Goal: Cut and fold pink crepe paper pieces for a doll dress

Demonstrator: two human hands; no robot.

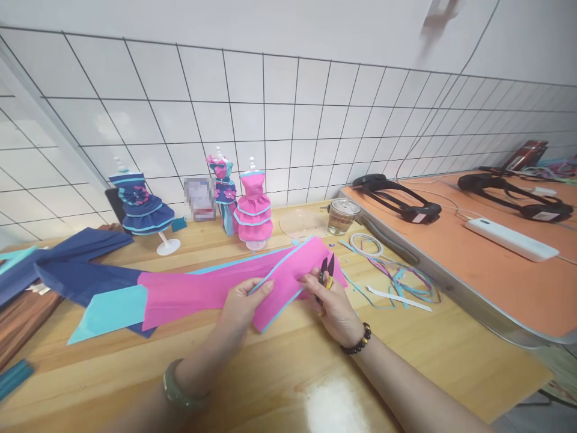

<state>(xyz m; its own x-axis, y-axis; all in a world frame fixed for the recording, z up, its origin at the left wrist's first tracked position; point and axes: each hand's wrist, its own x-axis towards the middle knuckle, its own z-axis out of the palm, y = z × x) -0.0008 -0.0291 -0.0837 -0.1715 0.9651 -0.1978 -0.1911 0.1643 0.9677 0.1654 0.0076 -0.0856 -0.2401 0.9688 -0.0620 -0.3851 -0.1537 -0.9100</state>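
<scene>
A long pink fabric strip (288,276) with light-blue edging is folded across itself above the wooden table. My left hand (243,307) pinches its edge between thumb and fingers. In my right hand (336,310) is a pair of small scissors (325,273), dark blades pointing up and a bit of yellow handle showing; the blades look slightly apart. The thumb and forefinger of that hand also touch the pink fabric. To the left, the strip lies over a turquoise fabric piece (110,310) and navy fabric (94,264).
Behind the fabric stand a navy dress on a mini mannequin (146,204), a pink tiered dress (253,207) and a floral one (224,192). A lidded cup (343,215) and tangled ribbons (406,282) lie to the right, beside an orange-topped table (505,270) with headsets (396,198).
</scene>
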